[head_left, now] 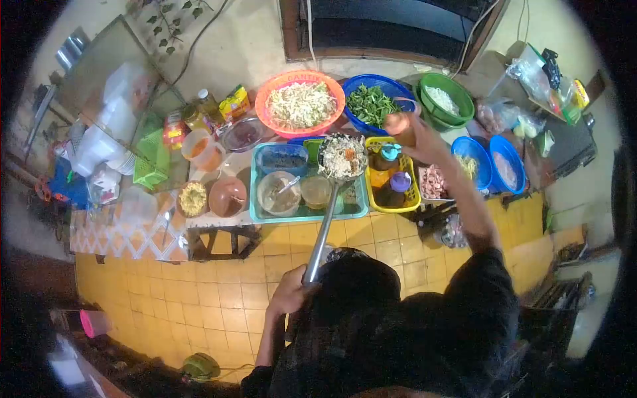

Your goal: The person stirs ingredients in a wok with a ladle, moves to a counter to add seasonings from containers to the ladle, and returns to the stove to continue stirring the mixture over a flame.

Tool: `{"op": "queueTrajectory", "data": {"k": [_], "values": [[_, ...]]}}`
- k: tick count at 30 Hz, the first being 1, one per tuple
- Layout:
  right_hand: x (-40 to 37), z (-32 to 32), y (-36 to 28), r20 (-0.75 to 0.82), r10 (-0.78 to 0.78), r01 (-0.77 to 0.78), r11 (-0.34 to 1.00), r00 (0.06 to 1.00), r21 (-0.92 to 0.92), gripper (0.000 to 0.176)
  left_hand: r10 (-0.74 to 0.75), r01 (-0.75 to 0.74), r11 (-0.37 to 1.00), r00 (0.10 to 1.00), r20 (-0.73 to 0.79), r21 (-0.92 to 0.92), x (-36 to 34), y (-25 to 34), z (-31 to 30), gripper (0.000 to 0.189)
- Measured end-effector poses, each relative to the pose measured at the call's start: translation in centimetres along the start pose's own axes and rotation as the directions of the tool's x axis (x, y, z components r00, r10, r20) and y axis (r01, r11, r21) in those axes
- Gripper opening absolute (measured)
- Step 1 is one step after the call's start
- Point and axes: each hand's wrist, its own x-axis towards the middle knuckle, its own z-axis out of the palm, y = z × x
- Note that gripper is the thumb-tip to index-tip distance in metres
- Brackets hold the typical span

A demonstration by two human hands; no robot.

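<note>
The turquoise tray [285, 220] lies under the head of my ladle [326, 219], left of the yellow basket [396, 207]. Its long metal handle looks stiff, probably heavy toward the loaded far end; a hold farther up would steady it. My left hand [289, 292] is wrapped around the near end. My right hand [413, 134] is farther right; I cannot tell whether it grips anything. The food [342, 156], loose and soft, could spill if tilted.

1. Fisheye: black vignette, corners lost, strong bending at edges.
2. Center fairly bright; window [398, 38] at top reads dark.
3. Black shirt [405, 325], lower center-right: underexposed, folds mostly lost.
4. Sheen on ladle handle [322, 236]; hazy glare lower left.
5. Fine detail soft; small labels unreadable.
</note>
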Motion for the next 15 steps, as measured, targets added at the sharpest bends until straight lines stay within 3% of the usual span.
{"op": "queueTrajectory", "data": {"k": [2,3,4,6,7,9,10,11,13,15], "values": [[1.1,-2.7,-5.4,0.199,-0.023,0.095,0.929,0.980,-0.357,0.076,-0.039,0.038,0.998,0.999,0.025,0.042,0.0,0.2,0.3,0.026],[1.9,-3.6,-7.4,0.335,0.025,0.148,0.864,0.942,-0.481,0.075,-0.044,0.044,0.997,0.999,0.000,-0.061,0.0,0.9,0.6,0.027],[2.6,-3.8,-8.9,0.335,0.035,0.139,0.866,0.942,-0.481,0.075,-0.057,0.052,0.985,0.998,-0.025,-0.164,0.1,1.4,0.8,0.028],[2.7,-3.3,-10.8,0.494,-0.083,0.433,0.621,0.866,-0.654,0.070,-0.057,0.056,0.992,0.998,-0.007,-0.115,0.6,0.4,1.1,0.028],[2.4,-2.5,-10.8,0.494,-0.079,0.428,0.627,0.866,-0.651,0.070,-0.047,0.047,0.997,0.999,-0.006,-0.067,0.8,0.1,1.1,0.029],[2.4,-0.8,-10.9,0.526,-0.145,0.520,0.508,0.838,-0.687,0.052,-0.070,0.070,0.996,0.998,-0.003,-0.052,1.0,0.9,0.9,0.029],[2.6,-0.7,-11.0,0.569,-0.113,0.538,0.510,0.815,-0.671,0.044,-0.096,0.095,0.994,0.995,-0.005,-0.044,1.0,1.2,1.0,0.028],[2.8,-0.9,-11.4,0.575,-0.127,0.552,0.504,0.808,-0.665,0.044,-0.102,0.101,0.994,0.995,-0.020,-0.052,1.1,1.3,1.2,0.028],[3.2,-1.6,-12.1,0.578,-0.083,0.513,0.574,0.812,-0.638,0.045,0.046,-0.044,0.999,0.993,-0.105,0.017,1.2,1.1,1.5,0.030],[3.9,-1.1,-10.8,0.569,-0.053,0.501,0.545,0.821,-0.672,0.046,0.007,-0.006,1.000,0.995,-0.099,0.008,1.5,0.9,1.3,0.030]]}}
